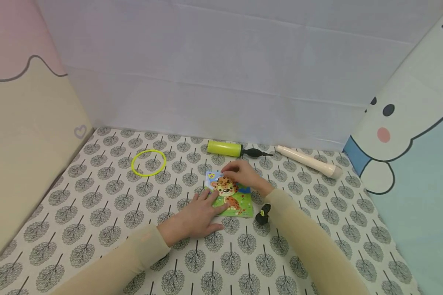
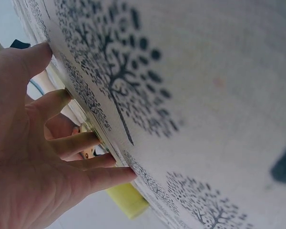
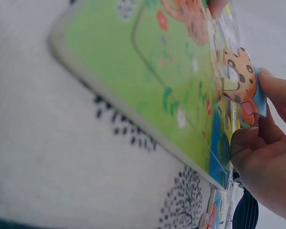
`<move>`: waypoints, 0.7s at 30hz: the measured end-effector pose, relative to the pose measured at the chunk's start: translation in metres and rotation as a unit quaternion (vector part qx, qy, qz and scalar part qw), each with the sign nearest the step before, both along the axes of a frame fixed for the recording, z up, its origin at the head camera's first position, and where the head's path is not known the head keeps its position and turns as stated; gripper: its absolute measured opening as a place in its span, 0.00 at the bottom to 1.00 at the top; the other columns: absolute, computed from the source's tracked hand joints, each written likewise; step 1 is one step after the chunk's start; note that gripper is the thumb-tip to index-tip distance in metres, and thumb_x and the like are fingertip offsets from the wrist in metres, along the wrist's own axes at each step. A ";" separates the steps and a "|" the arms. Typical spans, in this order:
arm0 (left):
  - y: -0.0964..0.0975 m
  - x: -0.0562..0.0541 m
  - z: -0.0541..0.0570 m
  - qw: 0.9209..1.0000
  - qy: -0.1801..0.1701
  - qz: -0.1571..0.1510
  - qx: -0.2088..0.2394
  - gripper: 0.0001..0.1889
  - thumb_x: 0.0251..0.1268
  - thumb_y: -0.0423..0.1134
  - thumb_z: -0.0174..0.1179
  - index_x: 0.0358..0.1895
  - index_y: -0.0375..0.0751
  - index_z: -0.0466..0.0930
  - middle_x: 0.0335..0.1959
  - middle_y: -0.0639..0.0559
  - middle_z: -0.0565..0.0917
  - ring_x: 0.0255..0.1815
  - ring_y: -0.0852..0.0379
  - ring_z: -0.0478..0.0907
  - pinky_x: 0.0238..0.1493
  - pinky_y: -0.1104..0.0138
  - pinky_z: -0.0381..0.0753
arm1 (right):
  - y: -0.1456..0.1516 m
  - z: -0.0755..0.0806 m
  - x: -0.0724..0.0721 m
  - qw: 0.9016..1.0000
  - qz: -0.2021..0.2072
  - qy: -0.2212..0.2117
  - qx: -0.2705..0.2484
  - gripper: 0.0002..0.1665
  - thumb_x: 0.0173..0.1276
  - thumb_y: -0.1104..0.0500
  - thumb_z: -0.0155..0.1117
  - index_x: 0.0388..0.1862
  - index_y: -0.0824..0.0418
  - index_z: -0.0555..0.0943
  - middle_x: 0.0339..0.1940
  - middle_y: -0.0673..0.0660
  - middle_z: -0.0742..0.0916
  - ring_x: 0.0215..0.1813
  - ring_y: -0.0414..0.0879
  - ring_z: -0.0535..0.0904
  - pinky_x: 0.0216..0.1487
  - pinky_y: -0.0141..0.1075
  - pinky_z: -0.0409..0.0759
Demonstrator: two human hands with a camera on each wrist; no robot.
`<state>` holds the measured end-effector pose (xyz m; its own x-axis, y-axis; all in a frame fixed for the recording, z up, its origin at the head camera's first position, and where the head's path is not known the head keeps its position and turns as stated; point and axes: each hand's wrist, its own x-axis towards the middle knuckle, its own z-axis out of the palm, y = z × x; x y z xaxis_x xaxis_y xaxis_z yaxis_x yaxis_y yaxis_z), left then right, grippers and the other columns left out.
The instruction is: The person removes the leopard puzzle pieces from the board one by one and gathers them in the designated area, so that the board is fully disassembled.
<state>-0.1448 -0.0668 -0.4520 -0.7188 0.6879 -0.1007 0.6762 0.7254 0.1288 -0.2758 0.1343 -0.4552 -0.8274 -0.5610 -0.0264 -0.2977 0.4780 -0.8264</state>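
Observation:
A children's jigsaw puzzle board point(image 1: 246, 209) with a spotted leopard cub on green grass lies flat on the patterned cloth. My right hand point(image 1: 245, 173) is at its upper edge, pinching a puzzle piece point(image 3: 247, 85) between thumb and fingers. That piece shows orange spotted fur, a pink-centred ear and some blue, and stands tilted up from the board in the right wrist view. My left hand point(image 1: 202, 214) rests at the board's left side, fingers spread and fairly straight, fingertips over the picture. In the left wrist view, the left palm point(image 2: 19, 157) shows with nothing in it.
A black object point(image 1: 263, 214) with a small yellow-green mark sits beside the right sleeve. Behind the board lie a yellow-green hand pump point(image 1: 224, 148) with black nozzle and a cream microphone-shaped stick point(image 1: 306, 160). A yellow-green ring point(image 1: 146, 175) lies back left. Fabric walls enclose the table.

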 end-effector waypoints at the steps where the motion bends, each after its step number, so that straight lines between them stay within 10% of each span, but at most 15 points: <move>1: 0.000 0.000 0.000 1.000 -0.001 0.001 0.000 0.35 0.66 0.66 0.46 0.73 0.57 0.60 0.73 0.33 0.53 0.70 0.29 0.50 0.60 0.37 0.61 | 0.001 0.001 0.001 1.000 -0.002 -0.009 -0.012 0.12 0.71 0.59 0.60 0.47 0.63 0.84 0.28 0.55 0.83 0.27 0.47 0.76 0.30 0.39 0.79; 8: -0.001 0.000 0.000 1.000 -0.008 0.003 0.008 0.35 0.66 0.66 0.47 0.74 0.57 0.59 0.73 0.34 0.53 0.70 0.29 0.49 0.60 0.37 0.61 | 0.014 0.023 0.010 0.999 -0.004 -0.016 -0.030 0.14 0.72 0.62 0.58 0.50 0.70 0.81 0.33 0.64 0.83 0.27 0.54 0.75 0.31 0.48 0.78; 21: -0.001 0.000 -0.002 1.000 -0.006 0.003 0.010 0.36 0.66 0.66 0.47 0.74 0.58 0.56 0.73 0.33 0.51 0.70 0.29 0.49 0.61 0.37 0.59 | 0.070 0.012 0.005 0.998 -0.054 -0.027 0.011 0.14 0.71 0.59 0.60 0.49 0.66 0.82 0.33 0.59 0.84 0.27 0.53 0.75 0.25 0.41 0.75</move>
<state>-0.1452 -0.0676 -0.4536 -0.7214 0.6858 -0.0963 0.6705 0.7264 0.1510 -0.2712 0.2039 -0.4430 -0.8798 -0.4679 -0.0837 -0.1989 0.5223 -0.8293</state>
